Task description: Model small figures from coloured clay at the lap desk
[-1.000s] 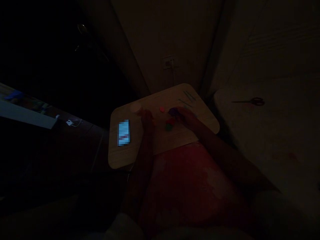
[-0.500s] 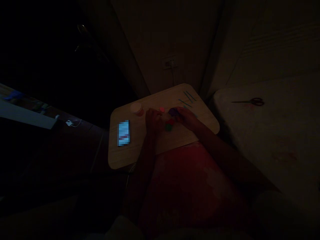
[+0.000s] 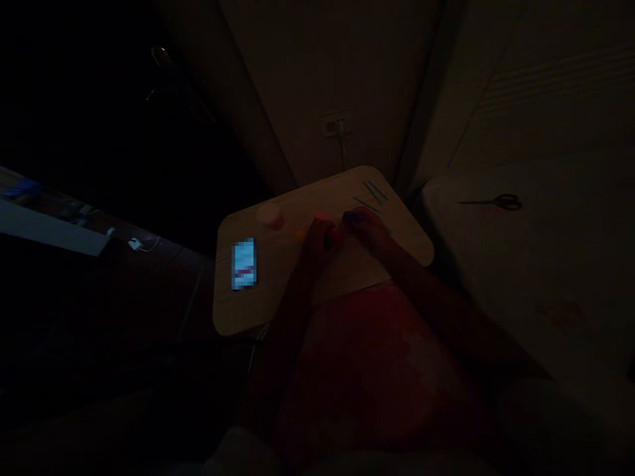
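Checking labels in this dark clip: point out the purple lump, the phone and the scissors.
Purple lump [image 3: 350, 217]: head view, middle of its exposed part.
Phone [image 3: 244, 264]: head view, middle of its lit screen.
Scissors [image 3: 495, 201]: head view, where blades meet handles.

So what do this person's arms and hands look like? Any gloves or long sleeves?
No gloves: the left hand and right hand look bare. No sleeve covers the left forearm or right forearm. Pale cloth shows low down near the left elbow, perhaps a sleeve. It's too dark to make out rings.
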Motion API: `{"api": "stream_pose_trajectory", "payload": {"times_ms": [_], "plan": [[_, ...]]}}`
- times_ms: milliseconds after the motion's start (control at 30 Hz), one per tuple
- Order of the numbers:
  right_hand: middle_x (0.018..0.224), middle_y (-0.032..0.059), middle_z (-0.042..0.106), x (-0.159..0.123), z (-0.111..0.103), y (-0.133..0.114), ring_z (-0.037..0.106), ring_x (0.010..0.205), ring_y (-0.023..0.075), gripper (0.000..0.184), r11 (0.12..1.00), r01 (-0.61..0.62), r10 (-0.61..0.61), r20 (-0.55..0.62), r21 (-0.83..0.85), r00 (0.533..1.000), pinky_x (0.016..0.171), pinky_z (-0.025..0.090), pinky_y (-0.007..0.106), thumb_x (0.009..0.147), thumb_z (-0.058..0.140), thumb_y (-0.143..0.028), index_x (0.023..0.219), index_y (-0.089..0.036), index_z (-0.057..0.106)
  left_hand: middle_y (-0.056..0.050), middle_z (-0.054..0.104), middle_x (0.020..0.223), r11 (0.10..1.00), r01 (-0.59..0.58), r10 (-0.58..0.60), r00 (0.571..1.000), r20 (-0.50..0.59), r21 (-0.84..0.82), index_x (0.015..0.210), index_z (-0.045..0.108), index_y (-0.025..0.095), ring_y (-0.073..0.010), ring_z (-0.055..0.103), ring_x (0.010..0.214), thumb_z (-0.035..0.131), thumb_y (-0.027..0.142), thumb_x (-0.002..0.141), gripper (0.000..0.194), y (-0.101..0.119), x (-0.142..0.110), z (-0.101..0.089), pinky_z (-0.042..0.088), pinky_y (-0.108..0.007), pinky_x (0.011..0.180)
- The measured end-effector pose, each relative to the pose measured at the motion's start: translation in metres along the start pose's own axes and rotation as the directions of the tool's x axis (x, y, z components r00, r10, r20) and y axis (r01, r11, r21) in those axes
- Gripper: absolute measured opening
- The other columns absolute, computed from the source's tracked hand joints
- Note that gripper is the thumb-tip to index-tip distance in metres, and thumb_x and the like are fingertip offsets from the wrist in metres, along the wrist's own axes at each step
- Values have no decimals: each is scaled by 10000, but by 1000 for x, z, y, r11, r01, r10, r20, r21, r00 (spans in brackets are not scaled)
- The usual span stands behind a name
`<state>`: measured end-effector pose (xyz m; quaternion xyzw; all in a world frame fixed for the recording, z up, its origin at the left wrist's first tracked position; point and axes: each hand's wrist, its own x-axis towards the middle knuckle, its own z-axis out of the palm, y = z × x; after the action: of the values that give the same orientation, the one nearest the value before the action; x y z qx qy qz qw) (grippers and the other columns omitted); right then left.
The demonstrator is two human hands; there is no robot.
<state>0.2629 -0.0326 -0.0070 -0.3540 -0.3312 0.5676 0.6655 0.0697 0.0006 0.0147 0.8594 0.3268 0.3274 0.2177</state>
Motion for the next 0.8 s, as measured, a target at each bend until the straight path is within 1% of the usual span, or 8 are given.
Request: {"api": "stream_pose_trajectory", "payload": {"times_ms": [133,200,333,433,500,600,667,800], "plan": [[881,-27,686,2,-2,6,624,719,135,491,997,41,-43,-31,-64,999,662,499,260,613,806,-220,926,-274,431,-105,670,1184,997,38,-40,999,-34,-63,1137,612,221,-248,627,1075,756,253,862,312,0,2,-1,505,-392,971],[869,-36,651,1,-2,6,593,732,134,501,991,65,-72,-60,-115,996,656,474,249,596,797,-205,924,-276,425,-102,688,1178,995,46,-49,998,-35,-93,1147,619,222,-245,643,1076,758,269,873,310,0,2,-2,510,-390,976],[934,-13,635,-6,2,2,586,851,171,528,944,110,-145,-91,-312,985,730,497,280,622,835,-223,1065,-275,554,-116,712,1231,986,46,-50,999,-19,-161,1178,632,223,-250,662,1129,733,312,920,291,2,1,-2,510,-397,1017],[938,14,674,-10,6,-4,615,881,204,559,884,105,-133,-31,-455,991,792,526,331,667,876,-297,1181,-256,660,-115,714,1237,985,55,-58,998,-10,-164,1188,635,224,-245,665,1128,687,332,962,255,2,0,-1,512,-396,1023],[914,31,716,-10,8,-6,647,870,217,514,852,114,-110,38,-511,993,827,542,360,674,887,-328,1152,-225,729,-113,714,1221,987,50,-54,998,-24,-151,1190,636,224,-244,665,1111,677,342,974,249,0,0,0,516,-395,1012],[954,56,783,-8,9,-6,704,908,236,410,839,149,-108,107,-524,988,893,565,390,666,877,-317,1049,-203,790,-109,701,1193,994,-6,-2,997,-73,-110,1158,639,228,-253,653,1115,704,351,963,239,-3,1,0,517,-403,1017],[1000,67,812,-7,8,-4,735,946,252,350,833,151,-109,109,-532,988,918,579,403,658,861,-291,992,-204,802,-107,688,1166,997,-40,33,994,-106,-67,1112,641,230,-262,642,1113,732,356,947,226,-4,2,-1,521,-408,1009],[1002,68,831,-9,6,-1,762,947,268,286,795,153,-154,48,-587,987,902,607,414,657,823,-267,937,-214,806,-97,670,1109,995,-96,89,985,-145,-41,1058,644,227,-262,636,1069,754,344,934,202,-5,3,0,534,-398,954]]}}
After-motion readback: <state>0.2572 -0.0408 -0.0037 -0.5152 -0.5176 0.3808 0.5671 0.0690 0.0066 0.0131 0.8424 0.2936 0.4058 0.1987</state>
